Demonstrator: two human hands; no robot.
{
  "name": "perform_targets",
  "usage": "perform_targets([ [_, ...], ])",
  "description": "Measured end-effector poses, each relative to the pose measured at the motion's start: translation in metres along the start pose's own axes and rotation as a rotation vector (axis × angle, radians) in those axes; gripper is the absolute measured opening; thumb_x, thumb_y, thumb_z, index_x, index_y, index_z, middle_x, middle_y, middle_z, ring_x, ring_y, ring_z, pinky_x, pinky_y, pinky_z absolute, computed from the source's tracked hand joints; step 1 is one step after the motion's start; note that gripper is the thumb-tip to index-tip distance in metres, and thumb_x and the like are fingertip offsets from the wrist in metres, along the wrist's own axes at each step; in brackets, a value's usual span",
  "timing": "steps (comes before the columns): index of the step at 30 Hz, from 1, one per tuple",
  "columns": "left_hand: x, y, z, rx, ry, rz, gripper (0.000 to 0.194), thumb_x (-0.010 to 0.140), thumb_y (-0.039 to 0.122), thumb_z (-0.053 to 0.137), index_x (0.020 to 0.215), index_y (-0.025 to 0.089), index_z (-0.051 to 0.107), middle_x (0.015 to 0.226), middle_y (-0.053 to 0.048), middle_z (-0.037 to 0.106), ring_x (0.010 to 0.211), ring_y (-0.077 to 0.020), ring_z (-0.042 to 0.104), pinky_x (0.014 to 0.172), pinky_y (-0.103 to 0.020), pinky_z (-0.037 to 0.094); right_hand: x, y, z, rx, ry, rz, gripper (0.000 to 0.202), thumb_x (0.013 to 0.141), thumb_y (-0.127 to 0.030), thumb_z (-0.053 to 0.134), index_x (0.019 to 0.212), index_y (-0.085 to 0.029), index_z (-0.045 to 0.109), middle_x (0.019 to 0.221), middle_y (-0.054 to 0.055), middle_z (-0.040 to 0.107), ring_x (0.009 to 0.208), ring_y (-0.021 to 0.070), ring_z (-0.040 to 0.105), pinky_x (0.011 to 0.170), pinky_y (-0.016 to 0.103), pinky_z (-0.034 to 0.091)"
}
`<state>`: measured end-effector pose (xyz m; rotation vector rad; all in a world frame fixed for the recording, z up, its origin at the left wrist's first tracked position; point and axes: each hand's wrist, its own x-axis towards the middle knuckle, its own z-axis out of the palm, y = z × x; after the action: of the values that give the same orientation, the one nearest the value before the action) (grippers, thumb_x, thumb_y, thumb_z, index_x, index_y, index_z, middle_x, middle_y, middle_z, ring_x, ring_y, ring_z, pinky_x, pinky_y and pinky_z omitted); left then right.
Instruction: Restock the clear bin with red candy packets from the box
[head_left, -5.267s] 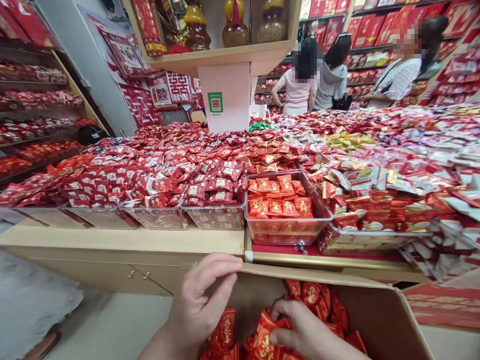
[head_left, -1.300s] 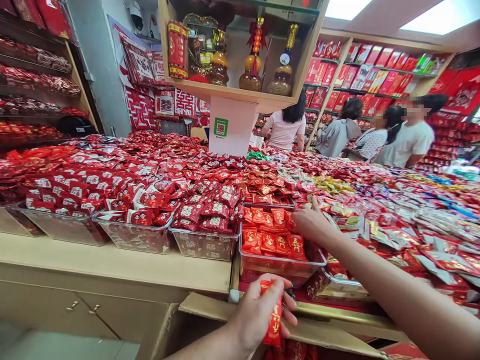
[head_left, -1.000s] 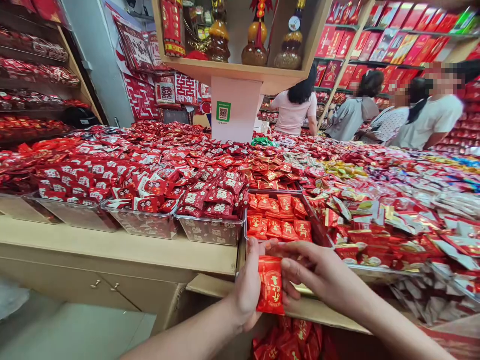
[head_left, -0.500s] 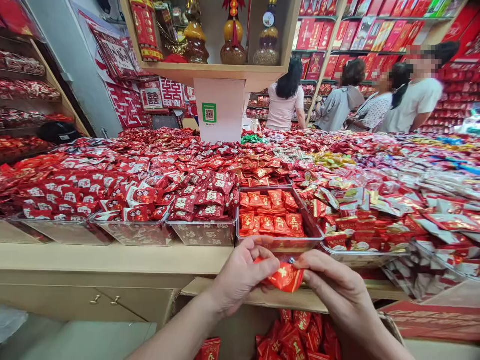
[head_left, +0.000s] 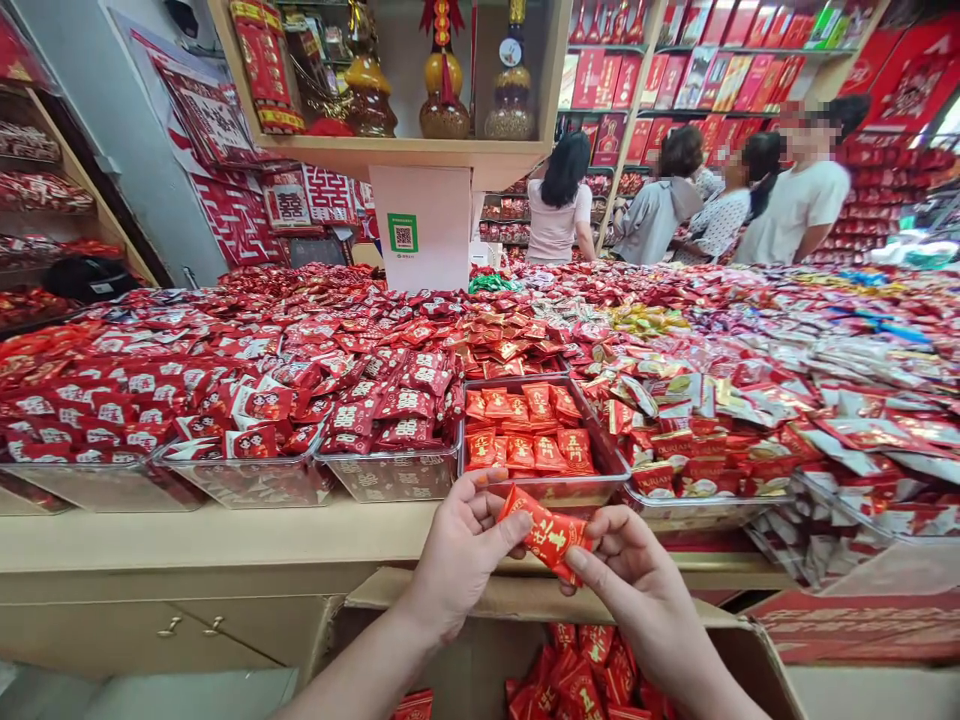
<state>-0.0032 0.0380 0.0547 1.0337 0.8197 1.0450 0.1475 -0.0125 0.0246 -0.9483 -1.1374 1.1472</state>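
Note:
A red candy packet with gold characters is stretched between both hands, its printed face toward me. My left hand pinches its left end between thumb and fingers. At the other end, my right hand grips the packet with its thumb on the front. Just beyond the hands stands a clear plastic bin with rows of matching red packets lying in it. Below the hands is an open cardboard box, where more loose red packets are piled.
Neighbouring bins hold dark red packets on the left and durian-labelled packets on the right. A white post with a QR code rises behind, under a wooden display case. Several people stand across the counter.
The packet has been turned so its gold print faces me more fully. My right thumb has shifted onto its front. The whole view has moved slightly to the right.

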Motion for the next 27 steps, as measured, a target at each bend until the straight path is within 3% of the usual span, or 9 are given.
perform_targets([
  [3,0.001,0.0,-0.004,0.007,-0.004,-0.03,0.043,0.066,0.024,0.068,0.101,0.015,0.044,0.075,-0.002,0.061,0.058,-0.0074,0.053,0.051,-0.018,0.044,-0.002,0.004,-0.006,-0.334,-0.044,-0.208,0.016,0.08,-0.024,0.054,0.092,-0.024,0.045,0.096,0.005,0.058,0.076,0.0137,0.06,0.063,0.024,0.05],
  [6,0.003,-0.001,-0.006,0.001,-0.007,-0.071,0.041,0.068,0.026,0.066,0.1,0.016,0.043,0.071,0.001,0.059,0.055,-0.0064,0.052,0.048,-0.016,0.041,-0.001,0.005,-0.013,-0.864,-0.147,-0.576,0.038,0.074,-0.02,0.06,0.109,-0.022,0.047,0.128,0.014,0.04,0.108,0.024,0.048,0.082,0.034,0.047],
  [9,0.004,-0.004,-0.006,-0.015,0.001,-0.096,0.04,0.07,0.032,0.064,0.1,0.017,0.043,0.069,0.002,0.056,0.054,-0.0063,0.052,0.048,-0.016,0.039,0.008,0.0,-0.019,-1.17,-0.198,-0.864,0.029,0.077,-0.007,0.05,0.103,-0.02,0.052,0.114,0.011,0.054,0.106,0.0218,0.048,0.084,0.035,0.044],
  [12,0.003,-0.006,-0.006,-0.042,0.052,-0.084,0.038,0.078,0.044,0.049,0.106,0.02,0.041,0.078,0.0,0.056,0.055,-0.0075,0.054,0.046,-0.017,0.037,0.035,-0.013,-0.022,-1.206,-0.15,-0.994,0.015,0.079,-0.007,0.048,0.087,-0.018,0.052,0.094,0.008,0.062,0.088,0.0182,0.054,0.075,0.033,0.045],
  [14,0.002,-0.007,-0.006,-0.015,0.084,-0.049,0.038,0.08,0.046,0.043,0.109,0.022,0.04,0.083,-0.001,0.055,0.056,-0.0075,0.055,0.044,-0.016,0.034,0.064,-0.023,-0.021,-1.25,-0.062,-1.011,0.006,0.079,-0.011,0.049,0.08,-0.017,0.051,0.086,0.008,0.062,0.082,0.0174,0.053,0.071,0.031,0.044],
  [16,0.003,-0.009,-0.007,0.041,0.087,-0.035,0.036,0.08,0.044,0.043,0.109,0.022,0.041,0.082,-0.001,0.055,0.055,-0.0068,0.054,0.042,-0.015,0.031,0.099,-0.029,-0.015,-1.439,-0.012,-0.904,0.006,0.08,-0.013,0.047,0.077,-0.016,0.051,0.084,0.009,0.061,0.082,0.0181,0.052,0.073,0.03,0.043],
  [20,0.004,-0.017,-0.006,0.173,0.023,-0.028,0.03,0.079,0.038,0.045,0.101,0.018,0.047,0.077,0.0,0.053,0.051,-0.0059,0.05,0.04,-0.015,0.029,0.162,-0.026,-0.001,-1.814,-0.105,-0.615,0.011,0.079,-0.009,0.043,0.078,-0.014,0.053,0.083,0.009,0.06,0.081,0.02,0.05,0.069,0.028,0.041],
  [23,0.001,-0.021,-0.005,0.256,-0.039,0.016,0.024,0.078,0.033,0.046,0.094,0.016,0.05,0.072,0.0,0.053,0.049,-0.0062,0.048,0.042,-0.017,0.031,0.184,-0.017,0.006,-1.841,-0.179,-0.6,0.013,0.077,-0.006,0.045,0.079,-0.014,0.055,0.082,0.01,0.059,0.079,0.0203,0.051,0.06,0.025,0.04],
  [27,-0.004,-0.024,-0.004,0.367,-0.104,0.085,0.02,0.077,0.025,0.047,0.095,0.017,0.051,0.068,0.002,0.05,0.055,-0.0085,0.049,0.053,-0.021,0.038,0.186,-0.007,0.009,-1.858,-0.23,-0.566,0.019,0.079,-0.003,0.041,0.082,-0.013,0.057,0.084,0.013,0.059,0.082,0.0224,0.051,0.06,0.026,0.04],
])
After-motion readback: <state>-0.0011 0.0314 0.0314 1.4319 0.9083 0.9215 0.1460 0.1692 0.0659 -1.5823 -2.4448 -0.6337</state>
